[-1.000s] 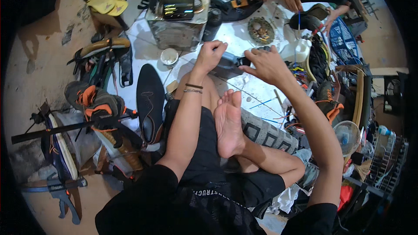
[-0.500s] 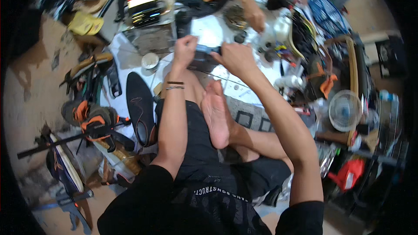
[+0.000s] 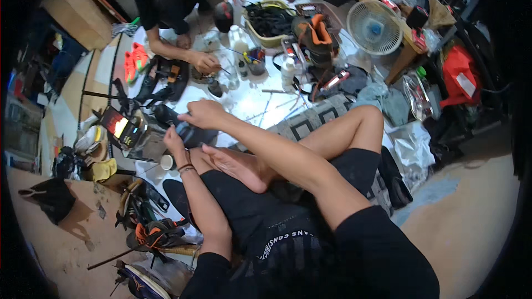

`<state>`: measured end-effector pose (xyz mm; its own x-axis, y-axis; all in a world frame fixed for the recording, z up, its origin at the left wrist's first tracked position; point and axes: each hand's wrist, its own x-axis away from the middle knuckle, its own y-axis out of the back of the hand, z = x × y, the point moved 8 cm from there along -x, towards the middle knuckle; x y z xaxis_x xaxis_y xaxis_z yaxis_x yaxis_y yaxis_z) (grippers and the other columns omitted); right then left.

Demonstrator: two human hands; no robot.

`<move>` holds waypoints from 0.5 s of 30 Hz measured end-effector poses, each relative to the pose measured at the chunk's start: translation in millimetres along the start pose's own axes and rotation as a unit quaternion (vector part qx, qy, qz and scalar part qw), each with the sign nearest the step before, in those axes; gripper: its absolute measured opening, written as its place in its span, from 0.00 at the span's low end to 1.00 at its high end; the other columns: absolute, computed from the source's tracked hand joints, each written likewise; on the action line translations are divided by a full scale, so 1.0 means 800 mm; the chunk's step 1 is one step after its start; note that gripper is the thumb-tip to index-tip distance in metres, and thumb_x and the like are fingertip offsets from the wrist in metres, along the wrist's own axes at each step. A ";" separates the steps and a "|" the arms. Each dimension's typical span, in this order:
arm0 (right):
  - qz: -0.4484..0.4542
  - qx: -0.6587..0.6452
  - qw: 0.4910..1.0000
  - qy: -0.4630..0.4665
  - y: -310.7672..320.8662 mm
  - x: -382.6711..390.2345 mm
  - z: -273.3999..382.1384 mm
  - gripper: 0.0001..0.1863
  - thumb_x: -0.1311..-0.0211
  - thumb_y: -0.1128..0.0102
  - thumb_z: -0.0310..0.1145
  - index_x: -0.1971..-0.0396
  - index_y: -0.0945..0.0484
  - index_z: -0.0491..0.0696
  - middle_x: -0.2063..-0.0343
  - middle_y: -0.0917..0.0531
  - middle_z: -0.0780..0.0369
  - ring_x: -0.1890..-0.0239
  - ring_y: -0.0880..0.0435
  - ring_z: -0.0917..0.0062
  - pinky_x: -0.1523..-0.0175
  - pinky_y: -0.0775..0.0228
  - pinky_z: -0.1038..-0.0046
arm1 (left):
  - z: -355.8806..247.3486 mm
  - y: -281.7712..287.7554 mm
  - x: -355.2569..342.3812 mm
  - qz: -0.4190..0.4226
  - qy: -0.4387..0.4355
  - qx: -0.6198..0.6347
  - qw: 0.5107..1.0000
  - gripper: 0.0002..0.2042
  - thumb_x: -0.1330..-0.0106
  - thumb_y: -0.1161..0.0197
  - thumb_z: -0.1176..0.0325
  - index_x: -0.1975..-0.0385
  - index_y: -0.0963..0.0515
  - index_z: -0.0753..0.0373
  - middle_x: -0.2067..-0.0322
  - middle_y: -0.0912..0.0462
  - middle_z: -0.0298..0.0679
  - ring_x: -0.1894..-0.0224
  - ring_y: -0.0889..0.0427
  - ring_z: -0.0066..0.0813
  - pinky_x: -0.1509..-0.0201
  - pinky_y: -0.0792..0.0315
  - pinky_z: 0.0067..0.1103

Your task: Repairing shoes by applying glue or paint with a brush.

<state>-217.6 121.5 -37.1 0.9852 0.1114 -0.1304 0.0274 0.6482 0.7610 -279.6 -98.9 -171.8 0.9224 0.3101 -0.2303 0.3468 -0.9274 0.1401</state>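
Note:
My left hand is closed in a pinch at a grey-blue item that I cannot make out. My right hand is at its other end, slightly higher and to the right, with fingers curled on it. Beside them on the left, a lit phone stands on a worn metal box, and a small white cup sits just below. My bare foot lies across my lap under my forearms.
A co-worker's hands hold a thin stick and, higher up, a dark shoe. Bottles, a yellow basket, a fan, orange-lined boots and clamped shoes surround my legs.
The view has swung to the right, so my hands and the co-worker appear further left. My hands stay at the grey-blue item. The co-worker's hand with the stick has lowered among the bottles.

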 end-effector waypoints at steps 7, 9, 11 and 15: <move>0.016 -0.779 0.626 0.038 0.147 0.200 -0.036 0.35 0.26 0.73 0.65 0.76 0.36 0.47 0.81 0.37 0.66 0.78 0.39 0.79 0.69 0.44 0.74 | 0.012 0.040 0.010 -0.166 0.007 -0.018 0.986 0.18 0.31 0.43 0.63 0.73 0.23 0.77 0.78 0.23 0.33 0.72 0.33 0.21 0.66 0.33 0.26; -0.001 -0.767 0.638 0.070 0.177 0.228 -0.047 0.36 0.27 0.74 0.65 0.77 0.37 0.46 0.81 0.36 0.66 0.78 0.39 0.79 0.69 0.44 0.75 | 0.010 0.041 0.007 -0.175 0.026 -0.043 0.983 0.18 0.31 0.43 0.62 0.64 0.19 0.77 0.72 0.15 0.40 0.70 0.27 0.24 0.61 0.29 0.27; 0.006 -0.755 0.648 0.094 0.194 0.245 -0.049 0.38 0.27 0.77 0.67 0.76 0.36 0.45 0.80 0.34 0.65 0.78 0.37 0.78 0.68 0.43 0.75 | 0.004 0.045 0.008 -0.189 0.039 -0.101 0.976 0.20 0.31 0.43 0.60 0.57 0.18 0.75 0.62 0.13 0.48 0.64 0.19 0.32 0.54 0.26 0.28; 0.017 -0.725 0.684 0.081 0.207 0.250 -0.069 0.41 0.29 0.79 0.69 0.74 0.32 0.43 0.79 0.32 0.65 0.76 0.35 0.77 0.66 0.41 0.75 | -0.002 0.051 0.013 -0.203 0.070 -0.112 0.970 0.21 0.30 0.43 0.58 0.51 0.19 0.73 0.56 0.14 0.51 0.59 0.16 0.39 0.50 0.26 0.28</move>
<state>-25.3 292.3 27.6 0.9465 0.1502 -0.2855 -0.3064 0.6955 -0.6499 -255.9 -133.5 -167.1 0.7103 0.6806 -0.1797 0.7006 -0.6589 0.2740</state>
